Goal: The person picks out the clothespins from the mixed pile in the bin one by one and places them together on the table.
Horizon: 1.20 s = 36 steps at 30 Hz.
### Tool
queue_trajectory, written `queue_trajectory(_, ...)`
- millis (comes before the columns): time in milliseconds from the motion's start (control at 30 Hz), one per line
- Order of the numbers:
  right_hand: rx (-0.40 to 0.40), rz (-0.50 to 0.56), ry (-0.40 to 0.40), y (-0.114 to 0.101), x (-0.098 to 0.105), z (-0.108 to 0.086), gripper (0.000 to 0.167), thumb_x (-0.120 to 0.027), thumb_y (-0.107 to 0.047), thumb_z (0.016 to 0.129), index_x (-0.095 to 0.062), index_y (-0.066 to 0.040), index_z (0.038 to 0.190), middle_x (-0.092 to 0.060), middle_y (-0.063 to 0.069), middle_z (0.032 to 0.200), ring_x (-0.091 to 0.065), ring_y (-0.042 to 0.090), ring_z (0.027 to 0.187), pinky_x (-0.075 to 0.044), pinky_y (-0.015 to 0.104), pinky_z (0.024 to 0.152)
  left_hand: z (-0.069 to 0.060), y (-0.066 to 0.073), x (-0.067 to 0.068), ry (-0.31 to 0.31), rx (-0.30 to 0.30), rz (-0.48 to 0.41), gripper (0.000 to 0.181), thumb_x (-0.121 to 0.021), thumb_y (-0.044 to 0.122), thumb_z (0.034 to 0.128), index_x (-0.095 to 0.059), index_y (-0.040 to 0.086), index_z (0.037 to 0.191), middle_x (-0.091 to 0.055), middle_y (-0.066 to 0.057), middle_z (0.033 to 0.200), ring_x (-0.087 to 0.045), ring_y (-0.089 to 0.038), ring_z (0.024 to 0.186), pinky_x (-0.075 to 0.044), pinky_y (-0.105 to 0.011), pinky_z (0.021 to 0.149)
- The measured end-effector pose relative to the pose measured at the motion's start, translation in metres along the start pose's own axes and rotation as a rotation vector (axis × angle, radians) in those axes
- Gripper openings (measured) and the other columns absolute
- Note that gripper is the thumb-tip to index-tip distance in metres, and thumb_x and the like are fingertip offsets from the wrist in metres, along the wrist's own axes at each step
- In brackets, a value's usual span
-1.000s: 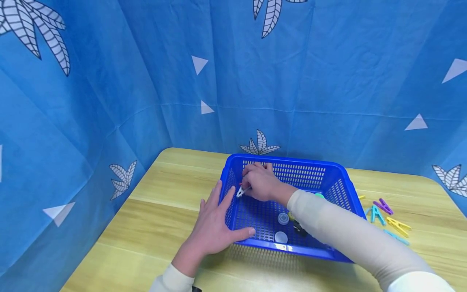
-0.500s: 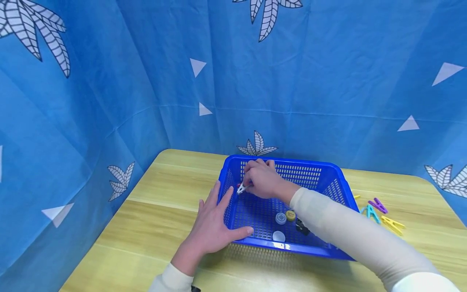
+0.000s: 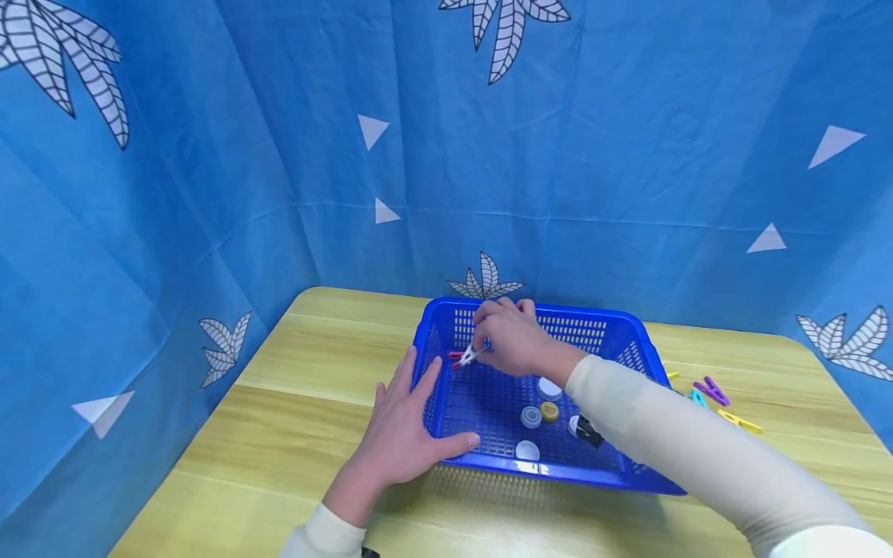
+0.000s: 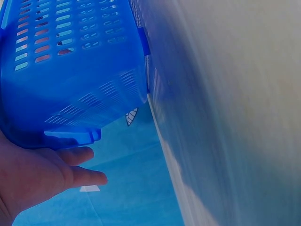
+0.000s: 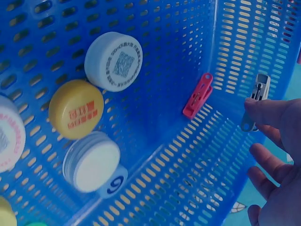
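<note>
My right hand (image 3: 512,337) reaches into a blue plastic basket (image 3: 600,312) and pinches a white clothespin (image 5: 258,92) between thumb and fingers, near the basket's far left corner. On the basket floor close by lies a red clothespin (image 5: 198,96), apart from the fingers. With fingers spread and straight, my left hand (image 3: 405,434) rests at the basket's near left corner; the left wrist view shows it beside the rim. Bottle caps lie in the basket, among them a yellow cap (image 5: 76,109) and a white cap with a printed code (image 5: 114,61).
To the right of the basket, a purple clothespin (image 3: 711,390) and a yellow clothespin (image 3: 739,421) lie on the wooden table (image 3: 314,349), near a turquoise one partly hidden by the sleeve. A black object (image 3: 589,432) is in the basket. A blue patterned curtain (image 3: 558,155) hangs behind.
My right hand has moved slightly up and right within the basket, carrying the white clothespin. The red clothespin shows more clearly. My left hand stays at the corner, while the head view has shifted slightly.
</note>
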State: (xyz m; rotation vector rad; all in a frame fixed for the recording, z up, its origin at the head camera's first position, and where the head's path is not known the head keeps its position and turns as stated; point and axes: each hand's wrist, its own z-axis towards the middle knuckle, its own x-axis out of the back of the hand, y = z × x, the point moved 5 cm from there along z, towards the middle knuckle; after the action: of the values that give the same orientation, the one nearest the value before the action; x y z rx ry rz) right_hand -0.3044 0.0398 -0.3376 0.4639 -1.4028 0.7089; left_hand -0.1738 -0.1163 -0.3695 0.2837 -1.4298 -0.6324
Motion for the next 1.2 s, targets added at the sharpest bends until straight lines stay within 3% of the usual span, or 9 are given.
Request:
queue_trajectory(400, -0.02, 0.008, 0.056, 0.013, 0.02, -0.016, 0.01, -0.085, -0.024, 0.078, -0.077, -0.028, 0.081, -0.062, 0.0, 0.122, -0.049, 0.028, 0.115, -0.029, 0.059, 0.09, -0.001, -0.001, -0.002, -0.005, 0.008, -0.01, 0.116, -0.066, 0.08, 0.0726, -0.027, 0.014, 0.159, -0.003, -0.014, 0.166, -0.01, -0.037, 0.149, -0.007, -0.067, 0.112)
queue_trajectory(833, -0.081, -0.003, 0.032, 0.027, 0.035, -0.034, 0.008, -0.084, -0.024, 0.081, -0.079, -0.029, 0.086, -0.061, 0.002, 0.126, -0.048, 0.03, 0.118, -0.027, 0.06, 0.092, 0.0, 0.0, -0.001, 0.01, 0.01, -0.003, 0.112, -0.074, 0.071, 0.0729, -0.031, 0.012, 0.158, -0.006, -0.017, 0.165, -0.013, -0.041, 0.148, -0.009, -0.071, 0.11)
queue_trajectory(1200, -0.135, -0.004, 0.041, 0.04, 0.044, -0.046, 0.006, -0.084, -0.026, 0.083, -0.079, -0.027, 0.087, -0.061, 0.002, 0.126, -0.046, 0.029, 0.119, -0.025, 0.061, 0.093, 0.0, 0.001, -0.001, 0.016, 0.007, -0.005, 0.115, -0.072, 0.075, 0.0715, -0.03, 0.013, 0.158, -0.005, -0.017, 0.165, -0.013, -0.04, 0.148, -0.008, -0.07, 0.11)
